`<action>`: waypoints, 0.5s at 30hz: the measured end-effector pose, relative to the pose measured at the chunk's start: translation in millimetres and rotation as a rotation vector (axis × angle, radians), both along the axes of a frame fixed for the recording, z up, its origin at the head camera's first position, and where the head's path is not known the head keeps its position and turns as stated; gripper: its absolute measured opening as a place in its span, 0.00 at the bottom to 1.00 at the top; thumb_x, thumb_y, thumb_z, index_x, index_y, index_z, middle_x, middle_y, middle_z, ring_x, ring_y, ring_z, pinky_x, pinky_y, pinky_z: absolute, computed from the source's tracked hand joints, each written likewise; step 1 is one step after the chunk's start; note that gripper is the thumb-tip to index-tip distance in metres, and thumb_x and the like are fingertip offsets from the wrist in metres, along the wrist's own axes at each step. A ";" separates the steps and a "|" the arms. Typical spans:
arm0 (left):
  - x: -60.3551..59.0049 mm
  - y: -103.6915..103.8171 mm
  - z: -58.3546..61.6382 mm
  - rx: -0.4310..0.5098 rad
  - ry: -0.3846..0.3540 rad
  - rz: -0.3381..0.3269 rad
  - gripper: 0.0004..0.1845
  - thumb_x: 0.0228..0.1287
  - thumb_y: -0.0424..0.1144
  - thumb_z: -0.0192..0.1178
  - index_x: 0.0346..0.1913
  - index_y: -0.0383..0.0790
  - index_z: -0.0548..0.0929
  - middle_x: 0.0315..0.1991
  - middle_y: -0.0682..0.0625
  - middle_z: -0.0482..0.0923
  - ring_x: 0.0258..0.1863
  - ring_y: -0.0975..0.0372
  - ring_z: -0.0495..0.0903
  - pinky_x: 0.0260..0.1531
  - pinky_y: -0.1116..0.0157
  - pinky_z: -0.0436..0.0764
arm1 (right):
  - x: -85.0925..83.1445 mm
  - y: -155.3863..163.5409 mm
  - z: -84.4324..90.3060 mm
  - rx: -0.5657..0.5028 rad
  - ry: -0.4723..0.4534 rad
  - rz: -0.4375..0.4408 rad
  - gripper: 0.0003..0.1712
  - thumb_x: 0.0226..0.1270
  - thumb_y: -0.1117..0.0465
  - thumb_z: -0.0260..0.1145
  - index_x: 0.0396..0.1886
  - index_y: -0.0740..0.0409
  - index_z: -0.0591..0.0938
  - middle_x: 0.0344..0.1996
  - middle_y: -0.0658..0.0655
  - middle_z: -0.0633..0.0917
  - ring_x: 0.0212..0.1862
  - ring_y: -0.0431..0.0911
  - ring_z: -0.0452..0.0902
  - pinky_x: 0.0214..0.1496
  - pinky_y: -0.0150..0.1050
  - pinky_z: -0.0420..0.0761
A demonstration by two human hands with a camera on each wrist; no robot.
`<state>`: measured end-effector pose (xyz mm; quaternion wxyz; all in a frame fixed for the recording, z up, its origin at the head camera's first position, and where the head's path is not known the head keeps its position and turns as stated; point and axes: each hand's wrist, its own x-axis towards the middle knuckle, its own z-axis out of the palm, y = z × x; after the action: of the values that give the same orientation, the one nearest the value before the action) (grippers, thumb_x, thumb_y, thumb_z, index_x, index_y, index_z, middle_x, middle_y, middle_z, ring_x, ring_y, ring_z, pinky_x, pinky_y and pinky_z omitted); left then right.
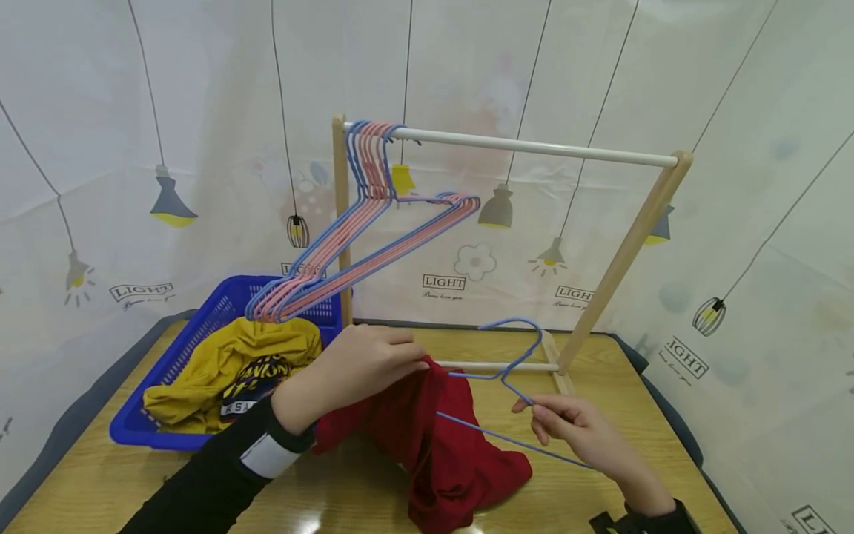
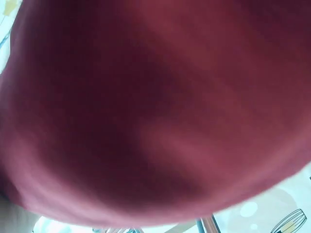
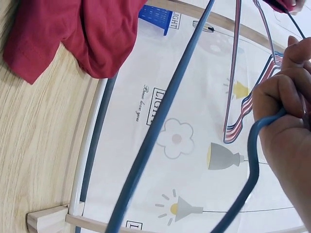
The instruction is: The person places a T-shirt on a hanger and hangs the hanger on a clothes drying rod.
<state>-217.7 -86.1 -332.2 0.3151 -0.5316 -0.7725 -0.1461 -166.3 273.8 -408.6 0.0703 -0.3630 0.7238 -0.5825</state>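
Red garment [image 1: 440, 437] is bunched at table [image 1: 347, 497] centre, gripped at its top edge by left hand [image 1: 363, 363]. Blue hanger [image 1: 514, 363] is pinched at the neck by right hand [image 1: 574, 426]; one arm is probably inside the cloth. Rack rail [image 1: 534, 147] is free right of the hung hangers [image 1: 360, 237].

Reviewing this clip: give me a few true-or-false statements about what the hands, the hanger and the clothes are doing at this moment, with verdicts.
1. The right hand pinches a blue wire hanger. True.
2. The left hand rests flat on the bare table. False: it grips the red garment, lifted off the wooden table.
3. The blue basket holds a yellow garment. True.
4. The rail of the wooden rack carries no hangers. False: a bunch of pink and blue hangers hangs at its left end.
5. The red garment already hangs on the rail. False: it lies partly on the table.
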 end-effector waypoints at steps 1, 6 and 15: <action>0.8 0.7 -0.5 -0.018 -0.004 0.014 0.05 0.66 0.40 0.72 0.37 0.44 0.87 0.27 0.56 0.77 0.24 0.66 0.71 0.22 0.72 0.72 | -0.4 -1.1 -0.2 0.003 0.009 -0.003 0.20 0.83 0.74 0.46 0.58 0.62 0.83 0.24 0.62 0.75 0.28 0.47 0.71 0.32 0.37 0.75; 4.2 1.5 -1.5 -0.071 -0.083 0.053 0.07 0.69 0.43 0.70 0.42 0.44 0.87 0.30 0.57 0.82 0.27 0.63 0.69 0.23 0.69 0.69 | -3.2 -4.0 -3.7 -0.007 0.041 -0.001 0.22 0.82 0.76 0.45 0.58 0.60 0.83 0.23 0.61 0.74 0.25 0.48 0.67 0.25 0.42 0.66; 5.4 10.3 -7.1 -0.092 -0.092 0.088 0.10 0.68 0.46 0.71 0.47 0.47 0.90 0.36 0.57 0.87 0.32 0.62 0.72 0.33 0.64 0.69 | -5.0 -5.8 -6.8 -0.017 0.017 -0.017 0.20 0.83 0.74 0.45 0.57 0.62 0.83 0.23 0.62 0.73 0.26 0.48 0.68 0.25 0.42 0.65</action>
<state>-212.4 -75.8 -339.2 0.2605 -0.5038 -0.8147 -0.1209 -171.4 268.1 -415.4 0.0561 -0.3622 0.7225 -0.5862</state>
